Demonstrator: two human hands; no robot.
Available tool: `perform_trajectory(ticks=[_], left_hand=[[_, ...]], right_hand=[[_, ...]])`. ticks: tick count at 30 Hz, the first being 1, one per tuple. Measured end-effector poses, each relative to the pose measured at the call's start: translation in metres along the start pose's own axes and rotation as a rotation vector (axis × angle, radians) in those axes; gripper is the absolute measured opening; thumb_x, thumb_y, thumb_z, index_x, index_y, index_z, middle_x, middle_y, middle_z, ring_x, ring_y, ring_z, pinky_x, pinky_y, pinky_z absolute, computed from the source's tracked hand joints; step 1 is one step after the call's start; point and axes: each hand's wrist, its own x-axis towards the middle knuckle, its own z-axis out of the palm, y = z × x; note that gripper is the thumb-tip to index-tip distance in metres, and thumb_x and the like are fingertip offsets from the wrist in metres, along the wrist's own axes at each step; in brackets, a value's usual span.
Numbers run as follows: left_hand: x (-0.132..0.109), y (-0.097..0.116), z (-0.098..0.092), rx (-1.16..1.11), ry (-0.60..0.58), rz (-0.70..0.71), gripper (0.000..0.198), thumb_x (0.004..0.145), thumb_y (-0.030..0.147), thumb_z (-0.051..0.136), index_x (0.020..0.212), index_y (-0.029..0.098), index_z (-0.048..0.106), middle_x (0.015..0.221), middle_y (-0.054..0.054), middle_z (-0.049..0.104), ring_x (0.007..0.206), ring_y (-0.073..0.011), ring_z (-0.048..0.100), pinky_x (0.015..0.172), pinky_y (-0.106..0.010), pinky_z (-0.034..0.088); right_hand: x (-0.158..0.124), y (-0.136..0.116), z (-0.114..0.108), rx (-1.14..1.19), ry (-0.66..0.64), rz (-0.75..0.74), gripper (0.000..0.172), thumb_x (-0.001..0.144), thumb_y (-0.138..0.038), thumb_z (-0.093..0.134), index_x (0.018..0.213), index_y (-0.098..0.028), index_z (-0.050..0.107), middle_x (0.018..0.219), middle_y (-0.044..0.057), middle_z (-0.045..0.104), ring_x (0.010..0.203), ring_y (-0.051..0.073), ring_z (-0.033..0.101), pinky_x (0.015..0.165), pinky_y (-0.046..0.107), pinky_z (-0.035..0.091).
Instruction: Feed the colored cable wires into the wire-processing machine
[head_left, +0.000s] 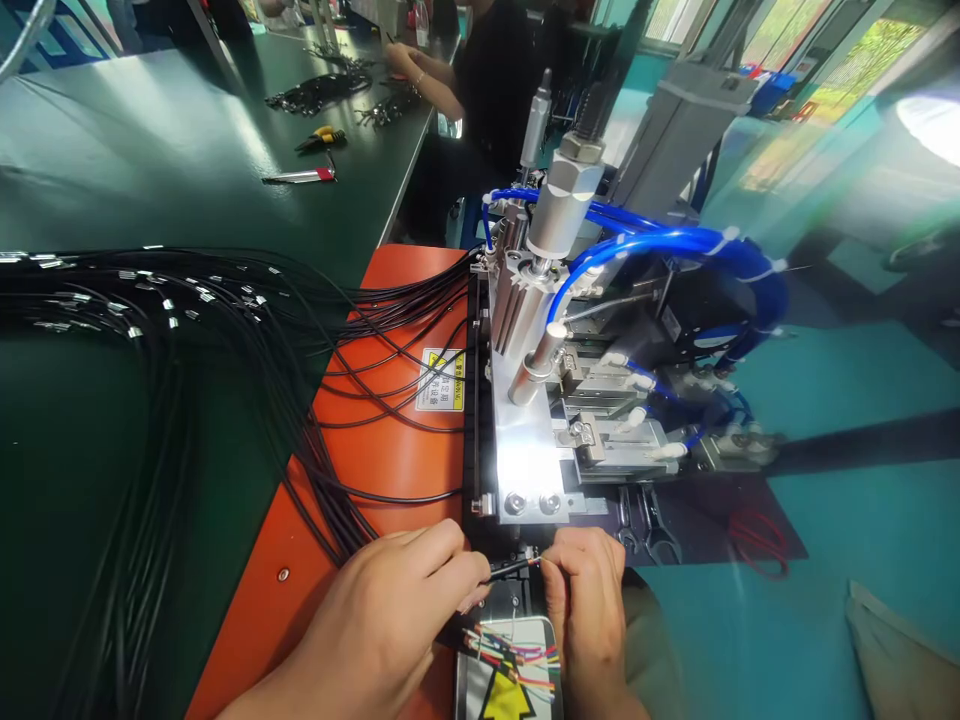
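My left hand is closed around a black cable near its stripped end, which points right. At that end, the thumb and fingertips of my right hand are pinched on the thin exposed wires. Both hands are just in front of a metal pneumatic machine. Below them a shallow tray with a yellow arrow sits between my wrists. Several other cable ends with coloured wires lie over it. More black cables run beside my left hand.
An orange machine base bears a warning label. Bundled cables cover part of the dark green table. Farther back lie yellow-handled pliers and a red-and-silver tool. Blue air hoses arch rightward; wrenches lie beneath. Another person sits beyond.
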Motion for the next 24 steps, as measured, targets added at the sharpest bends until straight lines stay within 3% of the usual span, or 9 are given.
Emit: perform_trajectory(ticks=[5, 11, 17, 20, 24], left_hand=[[0.002, -0.002, 0.000, 0.084, -0.051, 0.139, 0.031, 0.094, 0.016, 0.022, 0.084, 0.016, 0.052, 0.063, 0.001, 0.048, 0.054, -0.0139, 0.045, 0.049, -0.025, 0.030], [0.010, -0.007, 0.005, 0.536, -0.092, 0.351, 0.035, 0.085, 0.002, 0.029, 0.111, 0.018, 0.046, 0.055, 0.004, 0.049, 0.042, -0.0158, 0.049, 0.040, -0.028, 0.026], [0.020, 0.004, -0.005, 0.630, -0.263, 0.346, 0.049, 0.072, 0.000, 0.044, 0.116, 0.020, 0.045, 0.056, 0.005, 0.055, 0.038, -0.0170, 0.052, 0.035, -0.027, 0.027], [0.024, 0.009, -0.009, 0.644, -0.347, 0.301, 0.051, 0.072, -0.001, 0.046, 0.119, 0.020, 0.045, 0.059, 0.005, 0.058, 0.039, -0.0174, 0.054, 0.034, -0.027, 0.027], [0.027, 0.010, -0.011, 0.636, -0.368, 0.259, 0.045, 0.077, 0.002, 0.046, 0.117, 0.024, 0.047, 0.056, 0.007, 0.056, 0.040, -0.0168, 0.055, 0.034, -0.027, 0.024]], right_hand=[[0.002, -0.002, -0.006, 0.093, -0.088, 0.114, 0.019, 0.085, -0.001, 0.034, 0.080, -0.018, 0.042, 0.076, 0.001, 0.043, 0.072, 0.016, 0.040, 0.069, 0.035, 0.030], [0.007, -0.009, -0.013, 0.143, -0.228, 0.298, 0.016, 0.089, -0.011, 0.035, 0.078, -0.021, 0.042, 0.073, -0.001, 0.045, 0.071, 0.016, 0.044, 0.065, 0.029, 0.033], [0.007, -0.009, -0.012, 0.142, -0.237, 0.432, 0.017, 0.090, -0.022, 0.034, 0.075, -0.022, 0.043, 0.068, -0.002, 0.047, 0.065, 0.016, 0.047, 0.060, 0.027, 0.036], [0.011, -0.009, -0.014, 0.142, -0.300, 0.459, 0.019, 0.089, -0.024, 0.034, 0.072, -0.022, 0.042, 0.065, -0.001, 0.047, 0.061, 0.017, 0.048, 0.057, 0.027, 0.037], [0.015, -0.010, -0.016, 0.161, -0.321, 0.472, 0.021, 0.089, -0.024, 0.032, 0.070, -0.022, 0.040, 0.064, -0.001, 0.047, 0.059, 0.016, 0.047, 0.055, 0.027, 0.038]])
